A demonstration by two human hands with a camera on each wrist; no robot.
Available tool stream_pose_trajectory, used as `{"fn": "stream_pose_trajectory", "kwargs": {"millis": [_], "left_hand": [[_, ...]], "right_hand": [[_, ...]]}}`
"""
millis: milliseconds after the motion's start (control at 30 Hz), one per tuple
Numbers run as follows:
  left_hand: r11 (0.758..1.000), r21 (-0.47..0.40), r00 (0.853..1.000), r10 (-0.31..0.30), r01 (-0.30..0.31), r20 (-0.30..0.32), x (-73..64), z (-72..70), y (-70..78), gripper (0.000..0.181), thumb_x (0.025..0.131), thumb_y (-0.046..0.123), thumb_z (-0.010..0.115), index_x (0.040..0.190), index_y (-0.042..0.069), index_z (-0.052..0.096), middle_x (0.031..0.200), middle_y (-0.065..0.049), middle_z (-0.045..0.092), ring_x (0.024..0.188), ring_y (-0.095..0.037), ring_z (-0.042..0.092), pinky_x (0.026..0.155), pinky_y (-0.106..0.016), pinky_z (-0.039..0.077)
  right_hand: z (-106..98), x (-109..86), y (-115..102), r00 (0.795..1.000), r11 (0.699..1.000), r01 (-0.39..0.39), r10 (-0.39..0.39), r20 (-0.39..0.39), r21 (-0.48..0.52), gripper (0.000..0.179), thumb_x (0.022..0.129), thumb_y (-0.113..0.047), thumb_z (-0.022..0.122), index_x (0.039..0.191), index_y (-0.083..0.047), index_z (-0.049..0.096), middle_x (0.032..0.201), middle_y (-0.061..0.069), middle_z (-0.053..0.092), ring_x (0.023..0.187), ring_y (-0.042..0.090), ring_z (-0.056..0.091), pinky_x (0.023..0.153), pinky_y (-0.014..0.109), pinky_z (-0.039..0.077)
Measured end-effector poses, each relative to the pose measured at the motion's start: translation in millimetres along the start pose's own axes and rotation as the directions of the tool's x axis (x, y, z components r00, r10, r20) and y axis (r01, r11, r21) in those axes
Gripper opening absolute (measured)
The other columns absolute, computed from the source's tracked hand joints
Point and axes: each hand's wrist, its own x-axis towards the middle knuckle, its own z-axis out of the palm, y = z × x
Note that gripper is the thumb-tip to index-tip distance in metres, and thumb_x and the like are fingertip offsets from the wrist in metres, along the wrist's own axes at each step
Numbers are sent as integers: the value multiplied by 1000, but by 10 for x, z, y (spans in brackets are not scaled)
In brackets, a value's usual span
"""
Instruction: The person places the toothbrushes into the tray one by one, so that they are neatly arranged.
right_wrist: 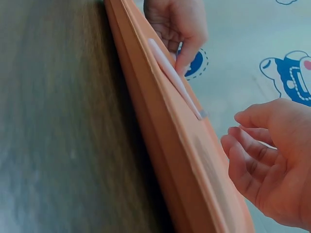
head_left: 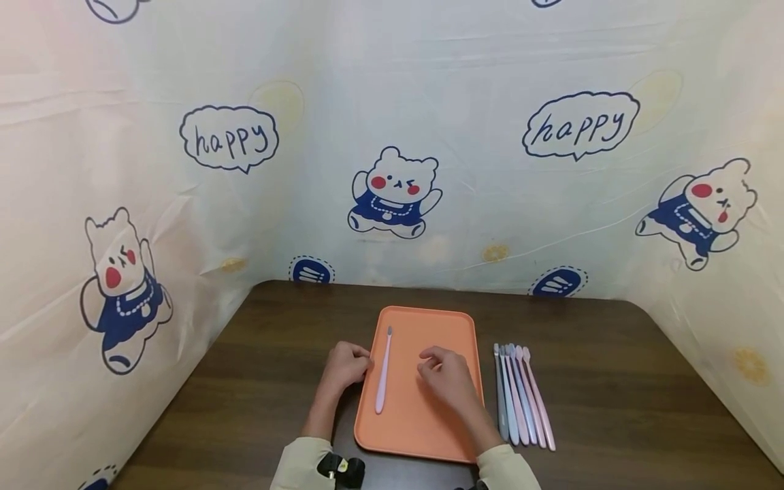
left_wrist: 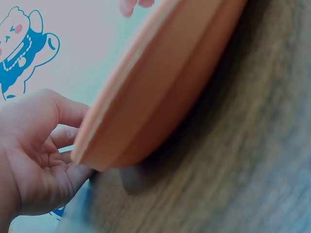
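Note:
An orange tray [head_left: 422,429] lies on the table. On its left part rests one pale pink toothbrush [head_left: 382,381], bristle end away from me; the right wrist view shows the same toothbrush [right_wrist: 172,75]. My left hand [head_left: 345,365] grips the tray's left rim. In the left wrist view, thumb and fingers of that hand [left_wrist: 43,150] meet around the tray's edge [left_wrist: 121,121]. Over the right half of the tray hovers my right hand [head_left: 450,378], fingers loosely bent and holding nothing. Seen from the right wrist, this hand [right_wrist: 272,160] has a gap between thumb and fingers.
Right of the tray, several toothbrushes [head_left: 520,401] in blue, grey and pink lie side by side on the dark wooden table [head_left: 618,381]. A printed cloth [head_left: 465,224] with bears and lettering encloses the table at the back and sides.

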Motion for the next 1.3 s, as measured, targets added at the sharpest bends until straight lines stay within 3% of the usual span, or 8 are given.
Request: {"fn": "stream_pose_trajectory", "kwargs": {"millis": [667,1067,1300], "left_hand": [[1000,-8,1000,-22,22,-4,-10,27,3,18,80,6,70,93,-1,79,78,-6,73,58,-8,62,54,-23,52],[1000,-10,1000,-26,26,-8,1,15,56,18,80,6,69,93,-1,80,77,-6,73,58,-8,61,54,-22,51],[999,-14,999,-34,34,-4,-18,19,45,18,80,5,70,94,-1,80,79,-6,73,59,-8,62,54,-23,51]], "right_hand": [[-286,-137,208,989,999,-24,21,-147,-21,16,87,-3,74,103,-2,75,78,8,70,60,8,55,52,20,46],[-415,-150,216,988,999,-41,43,-149,19,19,88,-3,73,106,1,74,80,10,70,60,9,57,48,22,47],[-488,-131,286,981,999,-38,32,-192,-29,17,87,-3,73,104,0,75,79,10,71,64,10,59,53,20,47]]}}
